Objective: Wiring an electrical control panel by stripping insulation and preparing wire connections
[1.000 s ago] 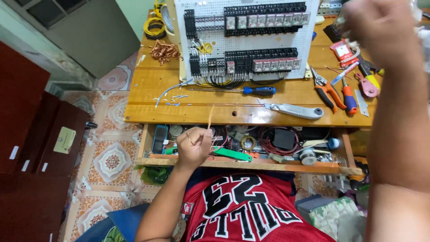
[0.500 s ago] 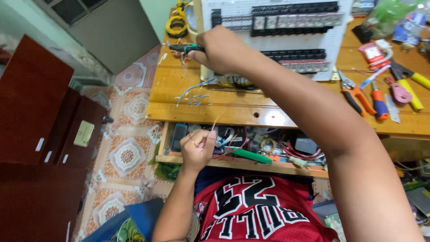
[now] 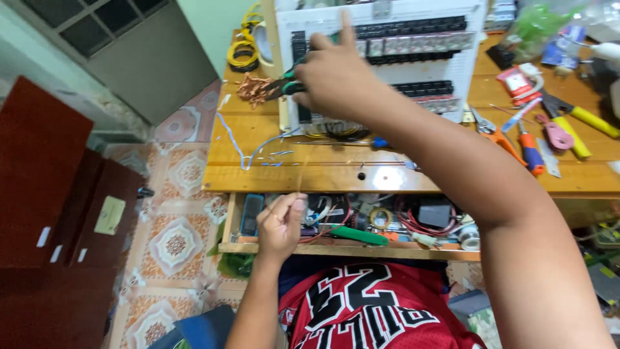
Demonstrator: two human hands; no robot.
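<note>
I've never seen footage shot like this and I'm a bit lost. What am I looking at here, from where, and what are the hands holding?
There is no machine here: a person wears a camera on the head, so the one view looks down over their own two bare hands and a red jersey. The left hand is low, near an open drawer crammed with cables and small parts, and its fingers pinch a thin, pale wire. The right hand reaches far forward and grips a green-handled hand tool; its working end is hard to make out. In front is a wooden workbench. On it stands a white panel with rows of black electrical parts, beside a heap of copper wire scraps, yellow wire coils, and, off to the right, pliers and screwdrivers.
</note>
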